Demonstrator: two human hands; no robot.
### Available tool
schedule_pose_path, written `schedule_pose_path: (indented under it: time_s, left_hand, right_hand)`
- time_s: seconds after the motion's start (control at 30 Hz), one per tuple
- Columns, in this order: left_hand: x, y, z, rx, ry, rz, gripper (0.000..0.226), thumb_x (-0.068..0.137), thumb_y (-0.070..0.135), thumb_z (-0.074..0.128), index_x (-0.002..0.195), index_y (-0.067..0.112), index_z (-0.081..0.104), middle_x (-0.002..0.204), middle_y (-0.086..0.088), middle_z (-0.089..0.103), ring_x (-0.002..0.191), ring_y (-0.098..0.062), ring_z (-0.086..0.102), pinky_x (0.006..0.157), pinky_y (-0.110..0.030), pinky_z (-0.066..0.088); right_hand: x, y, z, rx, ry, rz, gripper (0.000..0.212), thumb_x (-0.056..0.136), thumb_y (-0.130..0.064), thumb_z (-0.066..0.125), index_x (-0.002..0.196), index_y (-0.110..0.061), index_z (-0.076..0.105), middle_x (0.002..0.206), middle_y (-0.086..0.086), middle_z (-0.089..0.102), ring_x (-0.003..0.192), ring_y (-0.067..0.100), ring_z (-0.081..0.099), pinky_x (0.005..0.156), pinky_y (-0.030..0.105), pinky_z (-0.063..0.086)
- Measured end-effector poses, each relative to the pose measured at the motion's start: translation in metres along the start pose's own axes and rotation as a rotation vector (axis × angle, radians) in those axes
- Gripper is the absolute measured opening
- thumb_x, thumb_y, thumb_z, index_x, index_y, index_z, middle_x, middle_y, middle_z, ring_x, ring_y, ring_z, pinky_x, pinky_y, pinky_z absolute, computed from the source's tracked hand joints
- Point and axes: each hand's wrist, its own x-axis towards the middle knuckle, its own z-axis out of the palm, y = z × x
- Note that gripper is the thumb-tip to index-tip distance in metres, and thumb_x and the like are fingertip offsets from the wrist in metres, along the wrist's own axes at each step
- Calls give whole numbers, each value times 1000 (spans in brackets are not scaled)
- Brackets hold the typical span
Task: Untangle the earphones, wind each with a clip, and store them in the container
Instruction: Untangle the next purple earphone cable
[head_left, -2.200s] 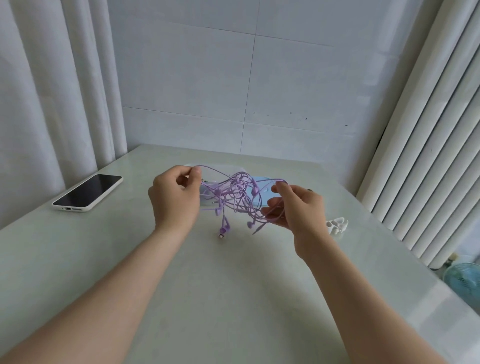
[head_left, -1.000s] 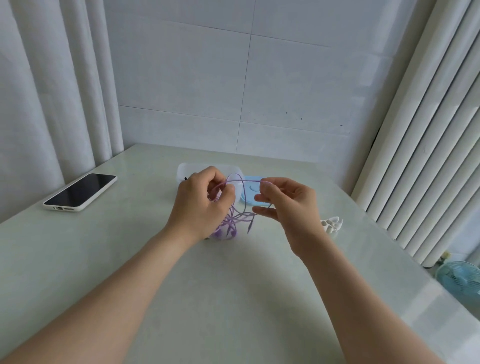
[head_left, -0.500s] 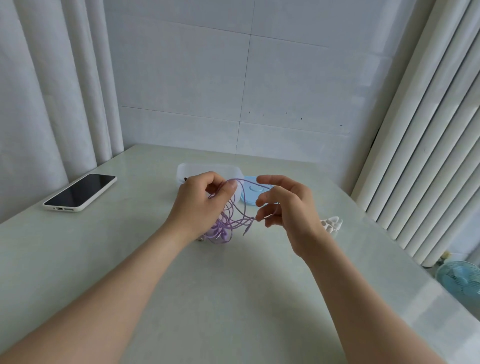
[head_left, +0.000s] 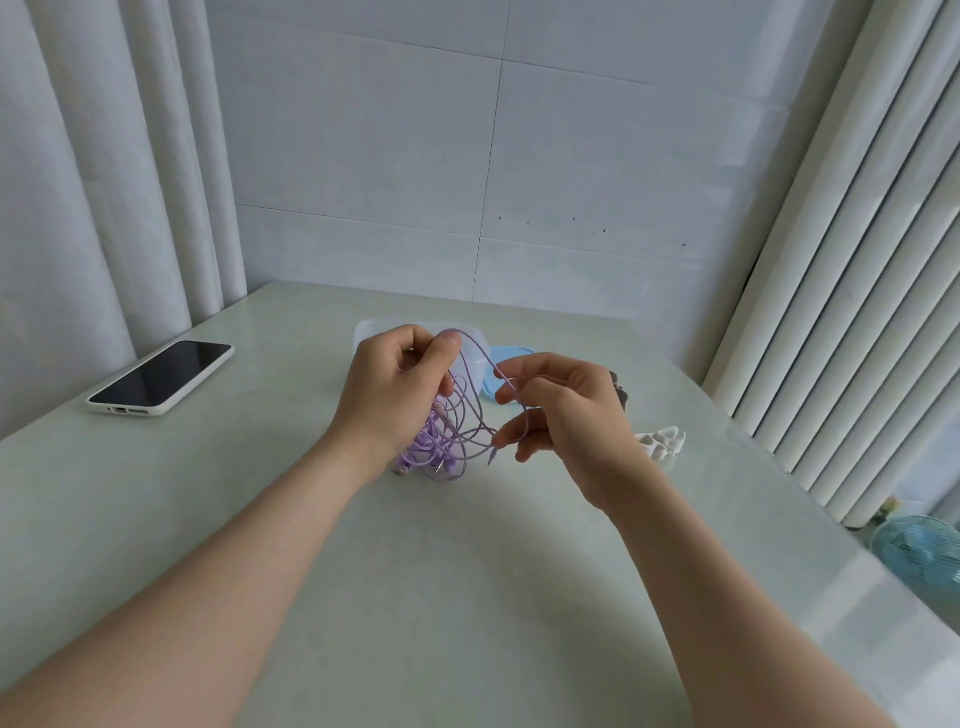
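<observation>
1. Lying flat at the far left of the table (head_left: 467, 571), a phone (head_left: 161, 378) sits screen-up and well apart from the work, probably parked there to stay out of the cords' way
2. The left hand (head_left: 395, 395) is raised above the table with its back toward the camera and its fingers curled in. Its thumb and forefinger pinch the top of the purple earphones (head_left: 447, 441), so the bundle hangs free and its loops can be read
3. The earphones dangle from that pinch as one knotted bunch, buds and plugs gathered low, and I cannot tell whether they touch the table. Untangling looks barely begun
4. Behind the left hand, on the far side, stands the clear container (head_left: 371, 328). A blue lid (head_left: 506, 356) lies just to its right, off and set aside, seemingly ready for the wound cords
5. The right hand (head_left: 566, 410) is held at about the same height, palm turned left. Its thumb and forefinger pinch a single strand that arcs over from the left hand, while the lower fingers curl loosely near a plug end, apparently to draw that cord out of the mass
6. White clips (head_left: 662, 441) lie on the table just right of the right hand, unused and near for the winding step
</observation>
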Motion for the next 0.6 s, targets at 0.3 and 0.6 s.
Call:
schedule_pose_path:
  time_s: [0.3,0.6]
  left_hand:
    - [-1,-3,1,10,-11,-52,41,105,42,57,93,2,54,67,-2,74,60,-16,55,57,-24,40]
    - [0,-6,1,49,2,-51,32,107,42,53,90,14,51,70,-3,76,45,-9,42,49,-18,35]
  right_hand:
    - [3,5,-5,6,11,-62,44,77,1,52,114,-8,74,90,12,73,77,21,65,64,32,57]
    - [3,12,-5,-284,25,-90,48,84,15,55,113,-17,75,99,5,80,77,5,67,68,17,53]
